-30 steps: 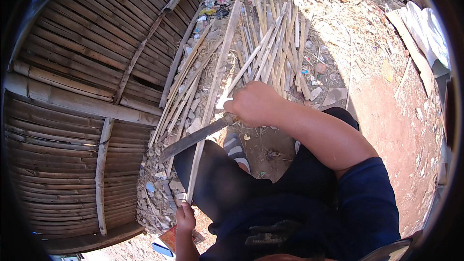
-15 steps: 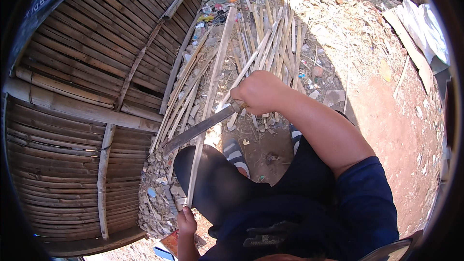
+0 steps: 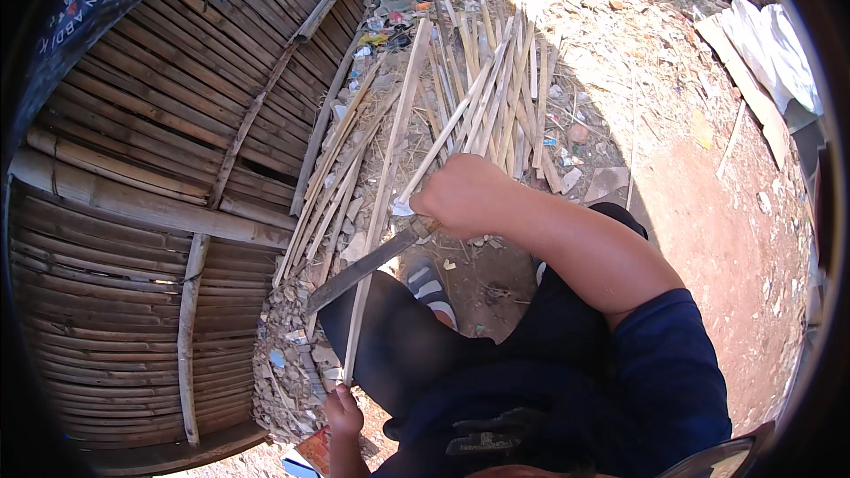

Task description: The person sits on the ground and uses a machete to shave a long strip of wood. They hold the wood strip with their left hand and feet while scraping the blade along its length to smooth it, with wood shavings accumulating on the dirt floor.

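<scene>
My right hand (image 3: 465,197) is closed around the handle of a machete (image 3: 367,264), whose long flat blade points to the lower left. The blade lies across a long pale bamboo strip (image 3: 392,142), over my bent left thigh. My left hand (image 3: 343,409) grips the near end of that strip, with the thumb along it. From there the strip runs up and away past the blade, its far end beside a heap of cut strips (image 3: 496,88). Whether the edge bites into the strip cannot be made out.
A slatted bamboo wall (image 3: 168,106) stands close on the left, with a dark printed banner (image 3: 84,22) at its top. More strips (image 3: 341,173) lie along its foot among rubble and litter. White sacking (image 3: 770,53) and a board (image 3: 744,80) are at the far right.
My right hand has drawn the machete nearer to me along the bamboo strip, down and slightly left. My left hand keeps its hold on the near end.
</scene>
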Action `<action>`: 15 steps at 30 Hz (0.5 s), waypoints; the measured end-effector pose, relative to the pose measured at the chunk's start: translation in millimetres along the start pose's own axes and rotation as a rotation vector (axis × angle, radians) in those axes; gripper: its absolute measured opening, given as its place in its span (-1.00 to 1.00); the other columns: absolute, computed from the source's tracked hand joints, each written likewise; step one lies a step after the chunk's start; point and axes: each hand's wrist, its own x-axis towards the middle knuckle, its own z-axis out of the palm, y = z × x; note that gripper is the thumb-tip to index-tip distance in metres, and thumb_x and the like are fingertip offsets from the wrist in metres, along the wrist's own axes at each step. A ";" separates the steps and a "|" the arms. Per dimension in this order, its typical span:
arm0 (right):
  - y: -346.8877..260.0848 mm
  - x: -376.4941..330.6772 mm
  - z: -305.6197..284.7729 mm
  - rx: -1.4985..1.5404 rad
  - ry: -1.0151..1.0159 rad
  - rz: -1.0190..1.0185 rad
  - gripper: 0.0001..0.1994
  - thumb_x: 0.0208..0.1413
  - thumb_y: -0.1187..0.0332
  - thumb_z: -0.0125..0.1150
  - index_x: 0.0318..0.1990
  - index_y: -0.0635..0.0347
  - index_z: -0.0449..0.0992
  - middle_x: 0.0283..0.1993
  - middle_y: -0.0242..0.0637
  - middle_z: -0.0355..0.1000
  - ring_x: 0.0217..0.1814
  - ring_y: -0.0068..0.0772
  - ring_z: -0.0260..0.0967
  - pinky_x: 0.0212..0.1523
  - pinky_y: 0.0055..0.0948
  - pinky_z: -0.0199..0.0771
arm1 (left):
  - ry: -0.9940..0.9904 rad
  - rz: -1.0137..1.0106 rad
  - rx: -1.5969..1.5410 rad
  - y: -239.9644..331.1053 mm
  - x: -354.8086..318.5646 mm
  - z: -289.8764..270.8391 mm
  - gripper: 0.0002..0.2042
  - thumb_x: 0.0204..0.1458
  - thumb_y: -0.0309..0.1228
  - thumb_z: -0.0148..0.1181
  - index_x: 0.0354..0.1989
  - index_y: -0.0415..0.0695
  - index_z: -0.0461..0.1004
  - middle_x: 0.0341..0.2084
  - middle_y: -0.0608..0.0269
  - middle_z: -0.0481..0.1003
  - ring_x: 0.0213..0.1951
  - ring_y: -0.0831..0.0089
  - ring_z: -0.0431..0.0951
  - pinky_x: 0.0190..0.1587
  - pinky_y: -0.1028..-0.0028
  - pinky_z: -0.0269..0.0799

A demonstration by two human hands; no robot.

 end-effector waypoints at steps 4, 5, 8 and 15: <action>74.5 -7.1 -12.9 0.151 0.145 0.311 -0.80 -0.02 0.40 0.28 -0.19 0.11 0.63 -0.27 -0.05 0.62 -0.12 0.12 0.62 -0.10 0.03 0.63 | 0.085 0.041 0.149 6.5 -1.3 5.3 -0.35 0.47 0.02 -0.27 -0.47 -0.29 0.49 -0.65 -0.09 0.50 -0.50 -0.10 0.59 -0.41 0.01 0.38; 98.9 -9.1 -11.3 0.173 0.237 0.399 -0.78 -0.01 0.39 0.29 -0.17 0.12 0.63 -0.26 -0.02 0.62 -0.11 0.12 0.61 -0.09 0.05 0.62 | 0.109 0.049 0.158 14.7 -1.1 5.3 -0.36 0.47 0.00 -0.27 -0.46 -0.28 0.49 -0.64 -0.12 0.51 -0.48 -0.16 0.60 -0.40 -0.02 0.39; 107.1 -9.0 -10.6 0.187 0.343 0.450 -0.74 0.01 0.37 0.31 -0.11 0.13 0.63 -0.24 0.01 0.61 -0.08 0.14 0.60 -0.06 0.07 0.61 | 0.130 0.081 0.161 25.2 -4.0 2.2 -0.37 0.47 -0.01 -0.29 -0.48 -0.27 0.47 -0.65 -0.18 0.47 -0.49 -0.24 0.56 -0.42 -0.05 0.36; 11.1 -6.8 -7.3 0.005 0.050 -0.002 -0.75 -0.13 0.39 0.35 -0.21 0.09 0.63 -0.38 -0.10 0.58 -0.19 0.09 0.61 -0.15 0.06 0.58 | 0.197 0.147 0.226 13.3 -8.7 17.1 -0.39 0.45 -0.01 -0.28 -0.33 -0.29 0.55 -0.65 -0.19 0.47 -0.51 -0.29 0.54 -0.44 -0.07 0.37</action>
